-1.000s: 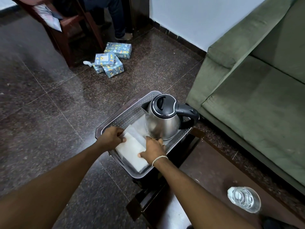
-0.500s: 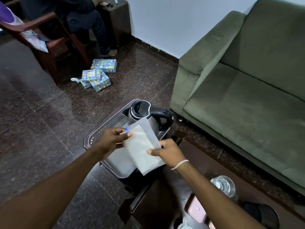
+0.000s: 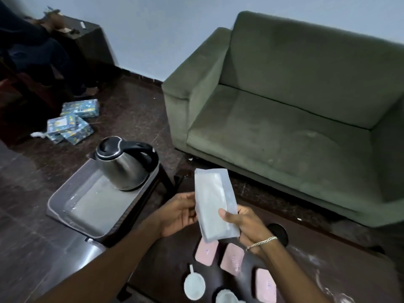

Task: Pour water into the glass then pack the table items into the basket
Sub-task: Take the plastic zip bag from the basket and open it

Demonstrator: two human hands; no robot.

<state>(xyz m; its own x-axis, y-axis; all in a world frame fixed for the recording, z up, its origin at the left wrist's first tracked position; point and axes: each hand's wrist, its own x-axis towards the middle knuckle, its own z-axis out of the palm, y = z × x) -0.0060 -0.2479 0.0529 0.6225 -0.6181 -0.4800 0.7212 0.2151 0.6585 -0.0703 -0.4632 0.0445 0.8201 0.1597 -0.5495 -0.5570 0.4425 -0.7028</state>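
Both hands up over the dark table (image 3: 328,270), sharing one thing: a flat white plastic packet (image 3: 215,202), upright and a little tilted. The left hand (image 3: 175,213) pinches its left edge with curled fingertips; the right hand (image 3: 244,224) cradles the lower right corner, thumb pressed across the front. Two hands on a limp pouch makes sense to me, since it flops otherwise and this way it can be turned or looked over.

Over at nine o'clock from the packet sits the grey basket (image 3: 65,206), perched on a small stand off the table's end. The steel kettle (image 3: 122,165) stands in its far corner, handle toward the sofa (image 3: 284,106), which leaves the near floor of the basket open for flat items.

At six o'clock, on the table below the hands, wait three pink sachets (image 3: 231,259) and a white round piece with a small tab (image 3: 194,285). The glass is not in view. Packing looks only partway done, by my reading.
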